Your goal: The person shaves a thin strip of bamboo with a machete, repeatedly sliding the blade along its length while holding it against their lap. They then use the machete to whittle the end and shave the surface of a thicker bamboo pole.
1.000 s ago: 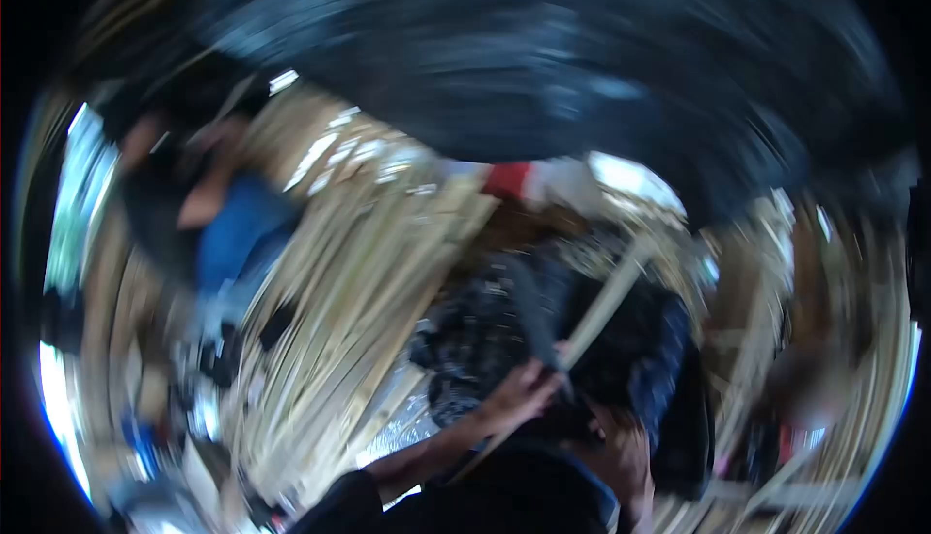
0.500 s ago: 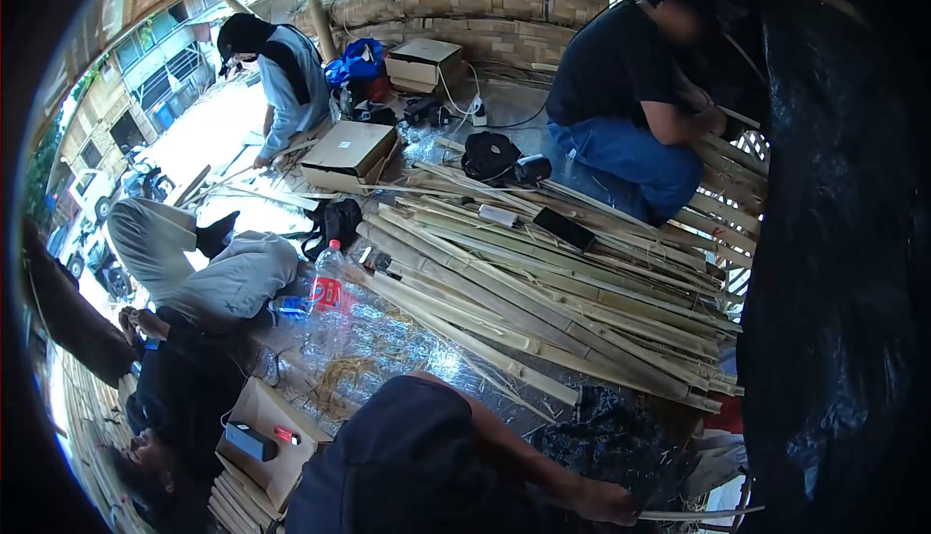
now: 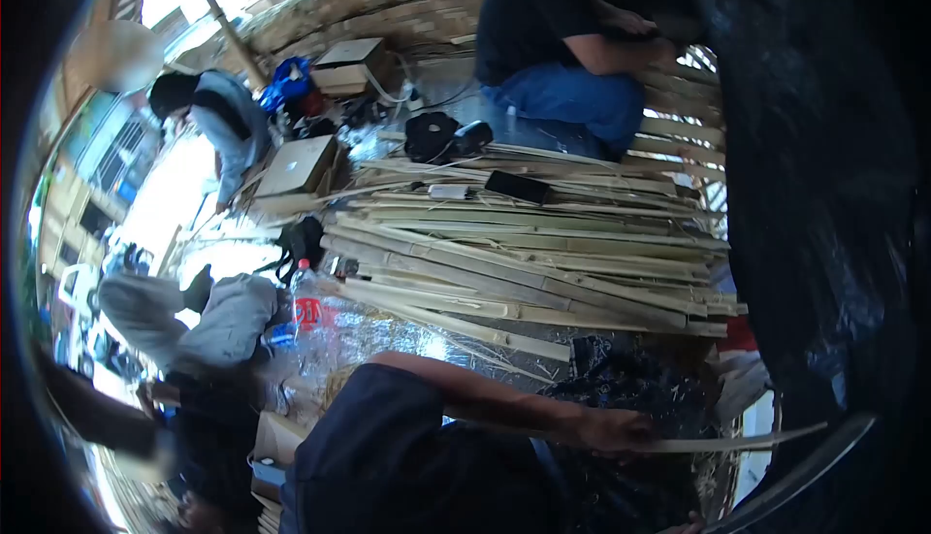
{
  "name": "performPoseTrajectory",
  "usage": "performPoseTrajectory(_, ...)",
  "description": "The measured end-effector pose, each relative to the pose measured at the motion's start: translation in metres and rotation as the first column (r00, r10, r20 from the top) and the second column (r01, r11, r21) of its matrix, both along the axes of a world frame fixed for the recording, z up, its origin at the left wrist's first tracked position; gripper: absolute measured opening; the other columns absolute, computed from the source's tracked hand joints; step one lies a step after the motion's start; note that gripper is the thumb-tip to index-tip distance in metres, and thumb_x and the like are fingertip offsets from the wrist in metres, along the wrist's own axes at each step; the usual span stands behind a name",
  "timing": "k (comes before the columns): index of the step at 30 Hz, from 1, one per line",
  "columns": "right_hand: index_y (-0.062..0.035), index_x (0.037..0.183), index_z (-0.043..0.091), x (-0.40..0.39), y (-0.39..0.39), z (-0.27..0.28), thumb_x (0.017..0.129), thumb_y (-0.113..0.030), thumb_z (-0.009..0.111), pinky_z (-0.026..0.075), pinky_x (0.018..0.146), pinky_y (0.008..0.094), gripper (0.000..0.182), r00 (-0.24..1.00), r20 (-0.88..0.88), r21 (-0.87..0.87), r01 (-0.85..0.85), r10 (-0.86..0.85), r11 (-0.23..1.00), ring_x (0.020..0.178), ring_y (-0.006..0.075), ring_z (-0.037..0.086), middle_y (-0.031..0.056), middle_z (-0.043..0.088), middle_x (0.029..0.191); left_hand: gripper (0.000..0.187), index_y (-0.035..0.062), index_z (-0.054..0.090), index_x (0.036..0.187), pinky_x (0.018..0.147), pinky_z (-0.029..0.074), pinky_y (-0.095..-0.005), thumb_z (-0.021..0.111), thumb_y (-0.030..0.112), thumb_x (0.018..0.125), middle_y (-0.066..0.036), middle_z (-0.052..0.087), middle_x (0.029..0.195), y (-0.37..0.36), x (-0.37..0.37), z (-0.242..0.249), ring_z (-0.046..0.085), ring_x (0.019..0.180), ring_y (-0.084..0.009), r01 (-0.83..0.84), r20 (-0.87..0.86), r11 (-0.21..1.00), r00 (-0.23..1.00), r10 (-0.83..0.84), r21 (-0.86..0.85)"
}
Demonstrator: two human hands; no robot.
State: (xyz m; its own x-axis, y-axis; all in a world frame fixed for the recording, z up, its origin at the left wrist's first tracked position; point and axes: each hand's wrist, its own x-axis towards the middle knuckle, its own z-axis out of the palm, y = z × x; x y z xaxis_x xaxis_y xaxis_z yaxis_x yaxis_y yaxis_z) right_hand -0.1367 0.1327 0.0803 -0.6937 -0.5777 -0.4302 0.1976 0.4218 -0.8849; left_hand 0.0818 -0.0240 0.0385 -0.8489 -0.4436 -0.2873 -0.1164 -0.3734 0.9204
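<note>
My left hand (image 3: 616, 430), at the end of a bare forearm, is closed around a thin pale bamboo strip (image 3: 742, 444) that points right. Below it, at the bottom edge, only part of my right hand (image 3: 692, 524) shows, closed at the base of a long curved blade (image 3: 810, 476). The blade rises to the right, its tip close beyond the strip's far end. Its handle is out of frame. Dark plastic with shavings (image 3: 621, 379) lies behind my left hand.
Split bamboo strips (image 3: 504, 253) cover the floor ahead, with a phone (image 3: 517, 187) on them. A bottle (image 3: 305, 306) stands left. One person (image 3: 562, 59) crouches behind the strips; others sit left. Black sheeting (image 3: 824, 194) hangs right. Boxes (image 3: 296, 165) stand farther back.
The view has tilted and shifted. My left hand and the strip appear higher in the frame. Part of my right hand and the curved blade have come into view.
</note>
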Motion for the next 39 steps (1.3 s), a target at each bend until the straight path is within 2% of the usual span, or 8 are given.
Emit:
performPoseTrajectory(3,0.0012,0.106,0.062,-0.009,0.006,0.004,0.099,-0.047,0.059,0.032,0.045,0.0259,0.049,0.997,-0.066,-0.314,0.009,-0.031,0.949,0.050,0.0094,0.039,0.0015,0.049,0.064,0.033,0.0061,0.056,0.116,0.050,0.039,-0.0233,0.046,0.036,0.106,0.001,0.052,0.077,0.005,-0.001,-0.007,0.048,0.061,-0.0066,-0.095,0.088,0.992,0.992,0.087,0.086)
performPoseTrajectory(5,-0.0007,0.114,0.058,-0.029,0.030,-0.011,0.095,-0.044,0.066,0.038,0.045,0.0257,0.048,0.997,-0.065,-0.328,0.016,-0.040,0.944,0.054,0.0131,0.052,0.0055,0.058,0.075,0.032,0.0074,0.056,0.119,0.053,0.038,-0.0225,0.050,0.035,0.105,0.002,0.050,0.079,0.017,0.001,-0.047,0.047,0.066,-0.0052,-0.191,-0.020,0.971,0.982,0.190,-0.143)
performPoseTrajectory(7,-0.0001,0.108,0.055,-0.012,0.030,0.002,0.100,-0.043,0.058,0.030,0.044,0.0201,0.044,0.978,-0.160,-0.385,0.065,-0.136,0.921,0.052,0.0054,0.041,0.0012,0.052,0.074,0.031,0.0075,0.056,0.122,0.053,0.035,-0.0223,0.053,0.032,0.104,0.002,0.049,0.078,0.007,0.012,-0.012,0.045,0.065,-0.0048,-0.166,0.142,0.963,0.980,0.138,0.210)
performPoseTrajectory(11,-0.0010,0.103,0.056,-0.004,0.026,0.015,0.101,-0.032,0.057,0.031,0.045,0.0211,0.031,0.912,-0.360,-0.422,0.030,-0.198,0.906,0.053,0.0054,0.044,0.0016,0.052,0.072,0.033,0.0065,0.049,0.131,0.050,0.034,-0.0230,0.051,0.025,0.104,0.001,0.051,0.078,0.009,0.024,0.006,0.045,0.061,-0.0053,-0.081,0.202,0.986,0.978,0.051,0.143)
performPoseTrajectory(17,-0.0013,0.092,0.059,-0.004,0.006,-0.007,0.100,-0.026,0.061,0.029,0.040,0.0220,0.026,0.994,0.083,-0.344,-0.031,0.064,0.938,0.045,0.0030,0.040,-0.0038,0.046,0.058,0.045,0.0066,0.034,0.149,0.044,0.038,-0.0184,0.040,0.023,0.108,-0.005,0.056,0.079,0.017,0.025,0.030,0.045,0.049,-0.0038,-0.020,0.264,0.992,0.964,-0.015,0.128)
performPoseTrajectory(21,-0.0010,0.088,0.059,0.015,0.000,-0.024,0.102,-0.034,0.057,0.030,0.039,0.0245,0.035,0.981,0.058,-0.268,-0.163,0.185,0.950,0.045,0.0040,0.043,-0.0029,0.046,0.054,0.047,0.0085,0.032,0.151,0.042,0.037,-0.0169,0.038,0.029,0.109,-0.007,0.060,0.080,0.034,0.042,0.032,0.044,0.047,-0.0030,-0.003,0.130,0.991,0.991,-0.014,0.133)
performPoseTrajectory(28,-0.0075,0.088,0.061,0.052,-0.014,-0.026,0.090,-0.036,0.071,0.051,0.057,0.0409,0.030,0.609,-0.659,-0.076,-0.637,0.441,0.767,0.061,0.0340,0.067,0.0120,0.065,0.069,0.040,0.0066,0.045,0.139,0.050,0.034,-0.0201,0.043,0.031,0.108,-0.005,0.057,0.077,0.062,0.058,0.049,0.042,0.055,-0.0052,-0.085,0.133,0.990,0.989,0.070,0.109)
performPoseTrajectory(39,-0.0083,0.086,0.064,0.050,-0.025,-0.038,0.086,-0.056,0.069,0.053,0.049,0.0387,0.048,0.285,-0.886,0.134,-0.598,0.365,0.790,0.058,0.0284,0.069,0.0090,0.070,0.071,0.034,0.0008,0.054,0.088,0.057,0.038,-0.0338,0.043,0.026,0.107,-0.009,0.048,0.063,0.084,0.030,0.038,0.048,0.058,-0.0168,-0.211,0.342,0.813,0.828,0.444,-0.543)
